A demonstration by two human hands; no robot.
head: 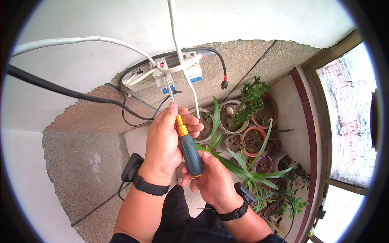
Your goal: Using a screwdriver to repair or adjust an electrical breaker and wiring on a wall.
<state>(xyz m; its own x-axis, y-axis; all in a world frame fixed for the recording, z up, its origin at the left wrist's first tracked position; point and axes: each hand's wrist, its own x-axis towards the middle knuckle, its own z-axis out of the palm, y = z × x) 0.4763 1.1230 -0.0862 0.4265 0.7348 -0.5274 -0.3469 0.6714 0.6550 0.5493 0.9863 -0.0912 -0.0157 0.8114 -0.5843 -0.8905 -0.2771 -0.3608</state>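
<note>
A screwdriver [191,155] with a dark green and yellow handle points up and away from me. My left hand [165,139] steadies it at the yellow collar, thumb along the steel shaft. Around the lower handle are the fingers of my right hand [217,180]. The shaft reaches a white circuit breaker [160,79] with a blue base; its tip is hidden at the terminal. Beside that stands a second white breaker [193,70]. A white cable [194,94] hangs past both, its red end by my left fingertips; whether they touch it I cannot tell.
The breakers sit by a rough plaster wall [240,57]. A thick black cable [76,94] and a white cable [91,39] come in from the left. A black cable end [224,83] hangs at right. Several potted plants [234,117] stand below, near a window [346,115].
</note>
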